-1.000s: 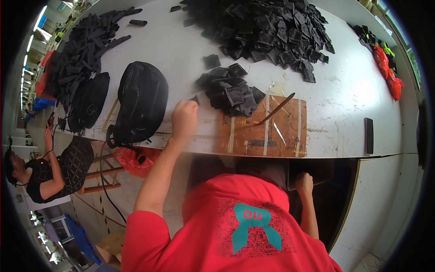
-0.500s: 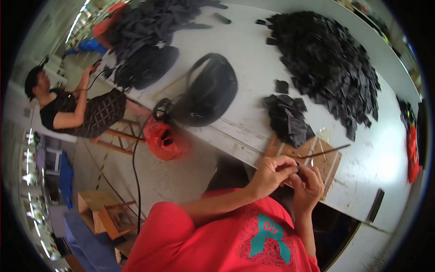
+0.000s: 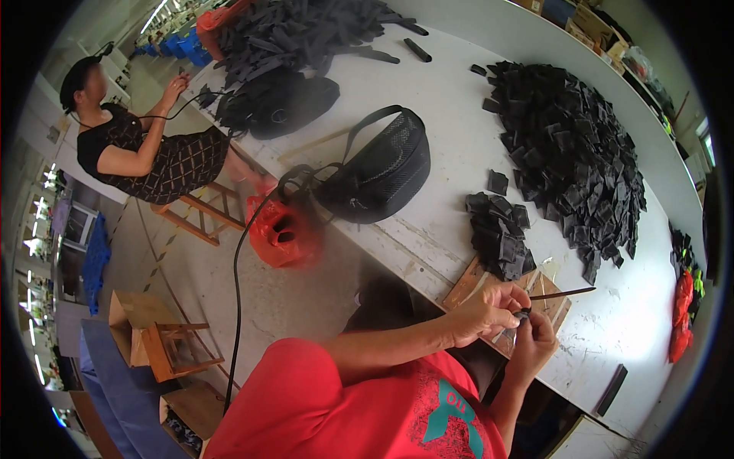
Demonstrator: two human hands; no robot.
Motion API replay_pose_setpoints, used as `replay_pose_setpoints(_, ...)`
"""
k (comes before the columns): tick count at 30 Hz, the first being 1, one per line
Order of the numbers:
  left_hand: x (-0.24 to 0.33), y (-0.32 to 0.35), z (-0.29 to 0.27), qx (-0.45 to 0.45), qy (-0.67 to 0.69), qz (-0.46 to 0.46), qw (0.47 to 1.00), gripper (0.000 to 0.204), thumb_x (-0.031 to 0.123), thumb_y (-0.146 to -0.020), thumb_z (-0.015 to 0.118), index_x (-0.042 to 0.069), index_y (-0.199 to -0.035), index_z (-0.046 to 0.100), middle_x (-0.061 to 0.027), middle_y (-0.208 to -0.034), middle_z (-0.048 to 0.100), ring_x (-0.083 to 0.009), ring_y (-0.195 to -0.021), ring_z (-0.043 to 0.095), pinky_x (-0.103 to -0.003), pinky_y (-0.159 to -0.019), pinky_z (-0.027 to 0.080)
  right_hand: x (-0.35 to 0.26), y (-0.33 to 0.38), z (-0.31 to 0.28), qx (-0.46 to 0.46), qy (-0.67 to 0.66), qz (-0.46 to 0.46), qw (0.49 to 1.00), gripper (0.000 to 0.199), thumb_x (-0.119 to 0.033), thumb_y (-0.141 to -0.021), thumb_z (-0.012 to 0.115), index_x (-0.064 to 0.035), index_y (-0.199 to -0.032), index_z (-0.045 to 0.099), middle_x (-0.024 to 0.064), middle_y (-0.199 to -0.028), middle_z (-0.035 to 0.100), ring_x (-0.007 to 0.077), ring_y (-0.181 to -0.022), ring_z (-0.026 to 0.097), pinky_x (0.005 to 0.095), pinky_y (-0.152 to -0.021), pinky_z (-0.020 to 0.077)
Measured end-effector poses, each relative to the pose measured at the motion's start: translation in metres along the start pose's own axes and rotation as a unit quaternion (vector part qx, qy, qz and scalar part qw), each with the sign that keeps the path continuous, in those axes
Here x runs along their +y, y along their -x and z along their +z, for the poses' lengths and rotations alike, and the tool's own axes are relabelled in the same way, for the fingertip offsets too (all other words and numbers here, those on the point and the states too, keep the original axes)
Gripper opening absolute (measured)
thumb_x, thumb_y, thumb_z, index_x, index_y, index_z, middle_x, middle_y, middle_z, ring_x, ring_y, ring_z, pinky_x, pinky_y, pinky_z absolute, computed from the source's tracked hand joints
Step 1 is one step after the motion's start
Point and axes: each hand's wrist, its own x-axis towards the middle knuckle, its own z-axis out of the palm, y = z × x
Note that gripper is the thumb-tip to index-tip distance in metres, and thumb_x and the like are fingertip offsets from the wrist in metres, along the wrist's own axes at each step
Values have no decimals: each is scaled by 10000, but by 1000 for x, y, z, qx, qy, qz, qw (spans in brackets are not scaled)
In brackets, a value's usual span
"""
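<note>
My left hand (image 3: 488, 314) and my right hand (image 3: 534, 346) meet above the near edge of the table, fingertips pinched together. Between them is a small black piece (image 3: 523, 312), mostly covered by my fingers. A thin dark rod (image 3: 564, 294) sticks out to the right just beyond my fingertips; its left end is hidden behind them. Below the hands lies a brown wooden board (image 3: 464, 286) with pale strips. A small heap of flat black pieces (image 3: 501, 236) rests against the board's far side.
A large pile of black squares (image 3: 569, 161) covers the far right of the white table (image 3: 459, 99). Left of it sit a black mesh waist bag (image 3: 382, 164), another dark bag (image 3: 279, 107) and dark strips (image 3: 298, 34). A red plastic bag (image 3: 279, 237) and a seated person (image 3: 126, 141) are at left.
My view has shifted, so the table contents appear farther right and lower. Both hands stay pinched together at the small black piece, with the fingers slightly rearranged.
</note>
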Motion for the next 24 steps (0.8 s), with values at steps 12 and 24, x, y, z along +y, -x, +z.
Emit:
replay_pose_setpoints(12,-5,-8,19,148,-206,36,967,73,-24,-792,558,26,-840,582,-23,-720,601,-19,-544,495,-186,-449,394,3,-8,-24,-216,-412,266,844,142,-196,-883,581,-81,-801,567,-58,-679,470,26,-589,386,192,-487,279)
replay_pose_setpoints(24,58,-56,55,-101,159,-114,975,197,54,-893,529,14,-1084,554,-81,-862,639,-8,-371,314,-162,-328,248,-57,-90,-58,-205,-306,143,919,220,-241,-895,590,-49,-787,590,-43,-693,539,27,-592,429,171,-519,337)
